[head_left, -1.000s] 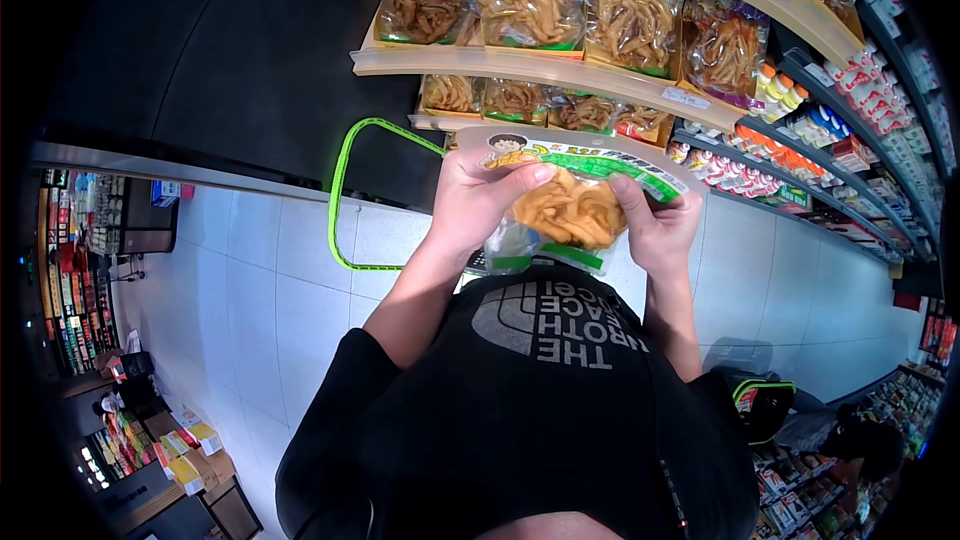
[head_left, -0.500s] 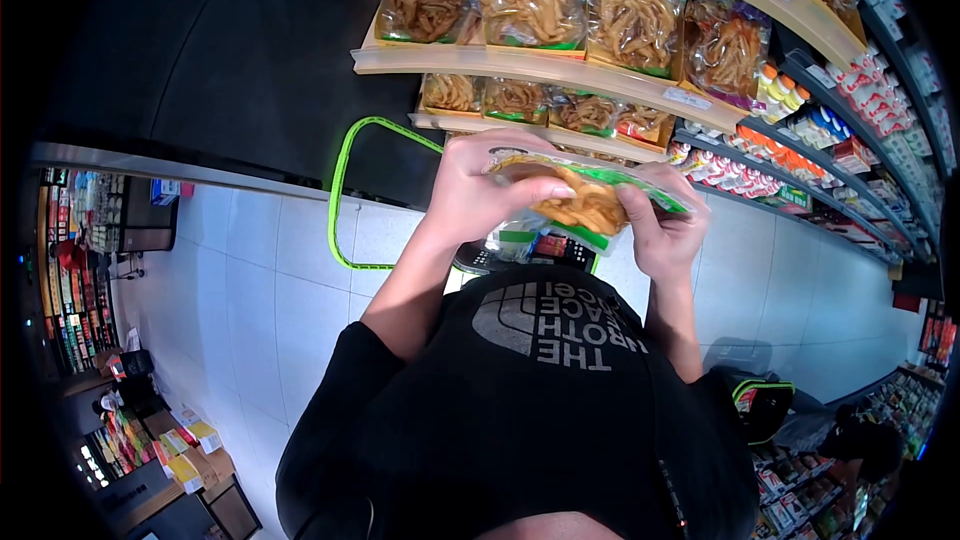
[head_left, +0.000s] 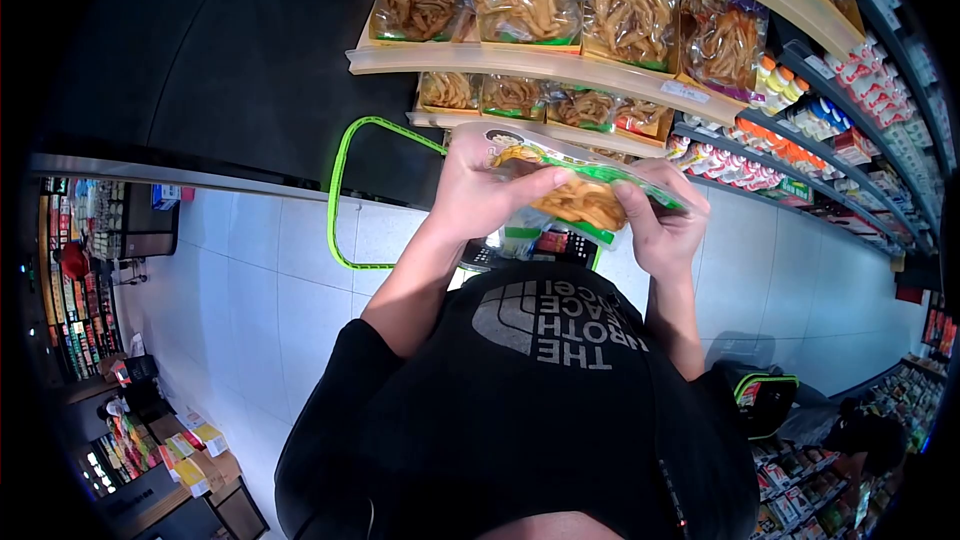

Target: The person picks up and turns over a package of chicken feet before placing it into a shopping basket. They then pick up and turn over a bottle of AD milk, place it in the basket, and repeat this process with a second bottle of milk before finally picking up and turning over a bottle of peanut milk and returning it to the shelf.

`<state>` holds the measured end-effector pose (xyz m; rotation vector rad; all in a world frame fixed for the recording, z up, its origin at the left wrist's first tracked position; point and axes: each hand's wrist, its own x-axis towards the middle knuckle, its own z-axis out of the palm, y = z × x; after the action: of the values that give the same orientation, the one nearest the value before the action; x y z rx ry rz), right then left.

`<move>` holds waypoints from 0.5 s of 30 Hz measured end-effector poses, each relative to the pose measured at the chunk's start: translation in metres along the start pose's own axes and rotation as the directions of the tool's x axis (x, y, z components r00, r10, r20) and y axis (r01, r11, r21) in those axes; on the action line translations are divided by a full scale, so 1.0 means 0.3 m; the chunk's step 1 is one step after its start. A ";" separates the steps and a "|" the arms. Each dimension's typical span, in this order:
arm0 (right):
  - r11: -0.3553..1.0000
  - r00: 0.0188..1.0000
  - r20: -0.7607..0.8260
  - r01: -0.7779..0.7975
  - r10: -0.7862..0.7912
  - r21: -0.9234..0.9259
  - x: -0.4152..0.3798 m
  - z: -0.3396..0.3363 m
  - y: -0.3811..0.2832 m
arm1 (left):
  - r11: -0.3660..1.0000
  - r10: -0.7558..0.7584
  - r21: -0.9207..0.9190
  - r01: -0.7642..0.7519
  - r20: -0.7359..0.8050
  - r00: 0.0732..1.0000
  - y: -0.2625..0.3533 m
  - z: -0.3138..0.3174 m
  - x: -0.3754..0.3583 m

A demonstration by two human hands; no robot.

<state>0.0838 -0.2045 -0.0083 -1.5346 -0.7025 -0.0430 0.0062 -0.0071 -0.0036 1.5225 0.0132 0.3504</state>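
Observation:
In front of my chest I hold a sealed packet of chicken feet (head_left: 585, 202), with brown contents behind clear plastic and a green printed edge. My left hand (head_left: 482, 185) grips its left end, thumb lying across the front. At the other end, my right hand (head_left: 662, 218) is closed on the packet with its thumb pressed on the front. Both hands' other fingers are mostly hidden behind it. Just beyond the hands, similar packets (head_left: 523, 0) stand in a row on a shelf (head_left: 520, 62).
A green-rimmed cart or basket frame (head_left: 340, 190) stands at my left, partly below my hands. Shelves of small bottles and packs (head_left: 790, 145) curve off to the right. Behind me at right is a person (head_left: 868, 445) by another green-edged basket (head_left: 768, 402). Cartons (head_left: 195, 455) lie at lower left.
The packet has tilted slightly, so more of its printed upper part shows. My left thumb has shifted a little up it. Both hands keep their hold.

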 end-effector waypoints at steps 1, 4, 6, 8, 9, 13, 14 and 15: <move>1.000 1.000 0.006 0.001 -0.001 0.003 0.000 0.001 0.000 | 1.000 0.006 0.005 -0.006 0.007 1.000 -0.007 -0.006 -0.003; 1.000 1.000 0.001 -0.001 0.001 0.008 -0.001 0.006 0.007 | 0.996 0.012 0.092 -0.009 -0.037 0.999 0.004 -0.005 -0.002; 1.000 0.999 -0.034 -0.008 0.008 0.002 -0.002 0.016 0.022 | 0.992 -0.037 0.116 0.047 -0.088 0.995 0.005 -0.002 0.001; 0.999 0.997 -0.072 -0.040 0.040 0.001 0.016 0.033 0.011 | 0.986 -0.133 0.081 0.145 -0.137 0.982 -0.012 0.000 0.008; 0.999 0.994 -0.094 -0.052 0.052 0.000 0.027 0.039 0.005 | 0.988 -0.035 0.140 0.069 -0.238 0.971 -0.021 0.010 0.016; 0.990 0.973 -0.227 -0.004 -0.028 -0.138 0.066 0.060 -0.017 | 0.904 0.259 0.427 -0.026 -0.499 0.827 -0.098 0.021 0.004; 0.983 0.960 -0.255 0.067 -0.111 -0.172 0.083 0.072 -0.027 | 0.894 0.255 0.445 -0.051 -0.412 0.874 -0.079 0.034 -0.017; 0.967 0.948 -0.257 0.130 -0.186 -0.220 0.096 0.085 -0.033 | 0.885 0.247 0.460 -0.077 -0.323 0.914 -0.057 0.051 -0.038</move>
<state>0.0926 -0.1705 0.0102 -1.6200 -0.6094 -0.4535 0.0025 -0.0248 -0.0217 1.8880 0.2832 0.8185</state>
